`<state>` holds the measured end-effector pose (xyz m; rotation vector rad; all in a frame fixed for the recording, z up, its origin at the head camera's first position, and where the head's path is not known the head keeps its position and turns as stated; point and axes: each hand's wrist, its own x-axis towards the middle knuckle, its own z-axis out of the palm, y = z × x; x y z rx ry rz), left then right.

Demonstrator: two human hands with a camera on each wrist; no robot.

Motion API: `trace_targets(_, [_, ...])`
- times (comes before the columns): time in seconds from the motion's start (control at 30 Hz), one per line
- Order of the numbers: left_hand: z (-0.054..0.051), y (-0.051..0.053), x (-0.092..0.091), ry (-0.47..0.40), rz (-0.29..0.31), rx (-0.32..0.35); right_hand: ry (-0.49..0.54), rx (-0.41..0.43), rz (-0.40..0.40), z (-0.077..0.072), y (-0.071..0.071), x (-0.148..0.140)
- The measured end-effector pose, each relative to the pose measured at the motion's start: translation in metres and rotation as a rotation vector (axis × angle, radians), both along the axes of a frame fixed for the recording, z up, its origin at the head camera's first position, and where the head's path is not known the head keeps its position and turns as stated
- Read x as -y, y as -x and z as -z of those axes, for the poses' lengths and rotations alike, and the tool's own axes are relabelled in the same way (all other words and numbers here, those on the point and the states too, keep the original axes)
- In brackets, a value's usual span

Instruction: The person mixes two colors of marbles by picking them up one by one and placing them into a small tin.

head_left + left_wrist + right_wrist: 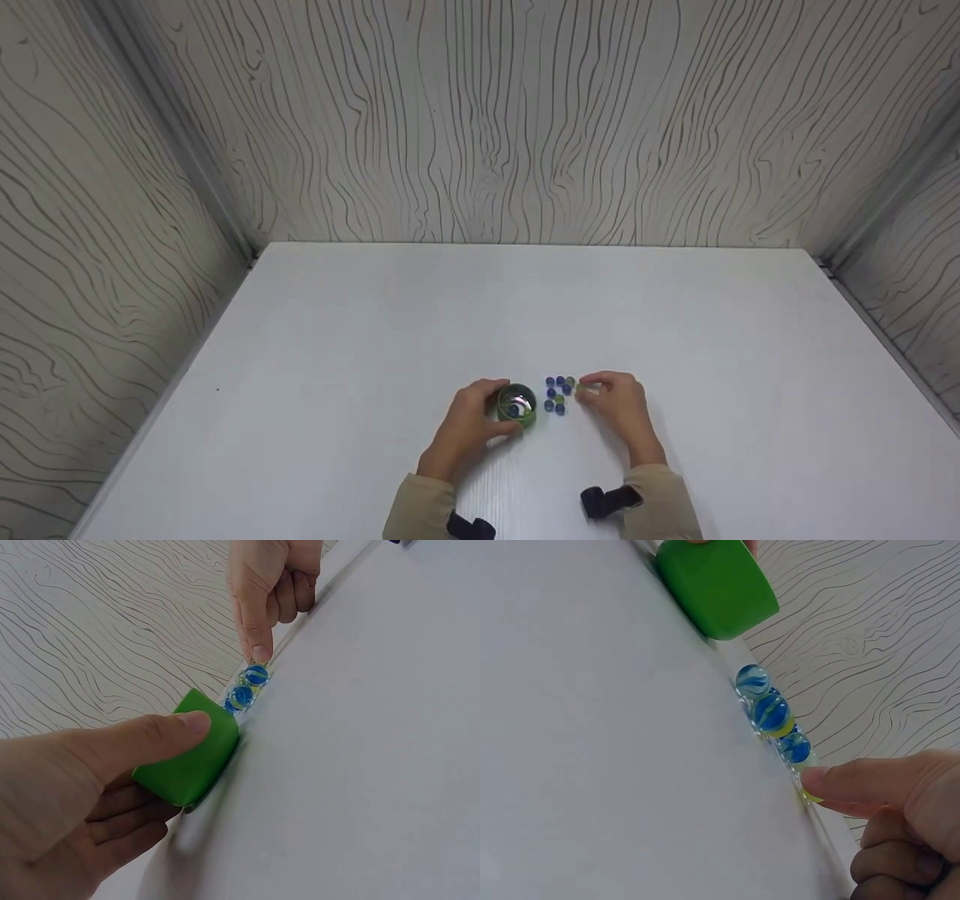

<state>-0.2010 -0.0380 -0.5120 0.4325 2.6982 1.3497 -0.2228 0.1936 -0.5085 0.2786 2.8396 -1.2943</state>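
My left hand (466, 426) grips a small green cup (202, 765), thumb on one side and fingers on the other. The cup stands upright on the table, and a blue marble (514, 411) shows inside it. Just right of the cup lies a cluster of blue and yellow-green glass marbles (772, 713). At the cluster's right edge my right hand (621, 409) pinches a yellow-green marble (811, 796) between thumb and index finger, at table level. That marble is mostly covered by the fingertips. The other right fingers are curled in, as the right wrist view shows.
The white table (337, 337) spreads around both hands. Wood-grain patterned panels (487, 120) stand behind it and at both sides. A dark wrist camera mount (600, 501) juts from the right sleeve, with another (472, 528) at the left sleeve.
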Motion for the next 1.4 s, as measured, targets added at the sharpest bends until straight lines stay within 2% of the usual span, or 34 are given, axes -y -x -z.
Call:
trace_targets(0.3, [0.0000,-0.0002,0.0009,-0.034,0.017,-0.009,-0.023,-0.008,-0.011,0.0006,-0.0012,-0.0007])
trace_targets(0.53, [0.0003,-0.0003,0.0003,-0.033,0.013,0.000,-0.013,0.005,-0.013,-0.0004,-0.0014,-0.0017])
trace_targets(1.07, [0.0003,0.0008,0.0007,-0.042,0.016,0.011,-0.013,-0.026,-0.018,-0.0011,-0.0023,-0.0012])
trace_targets(1.4, [0.0001,0.0016,0.0017,-0.021,0.030,-0.017,0.003,-0.019,0.007,-0.0002,-0.0022,-0.0011])
